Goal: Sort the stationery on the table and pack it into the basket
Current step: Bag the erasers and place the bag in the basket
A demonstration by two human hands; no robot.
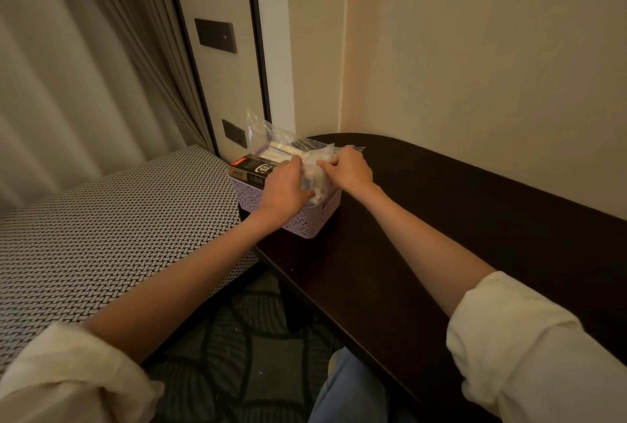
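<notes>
Right now your two hands meet over the basket (305, 227), which sits at the far left end of the dark table (441, 236). Your left hand (283, 190) curls round the near side of a clear bag (291, 147), and your right hand (346, 169) pinches the same bag from the right. The bag sits in the top of the basket, with its loose end sticking up past your fingers. Just left of your left hand, a black box (251, 166) lies in the basket too. Below your arms you can see a woven seat (101, 229).
</notes>
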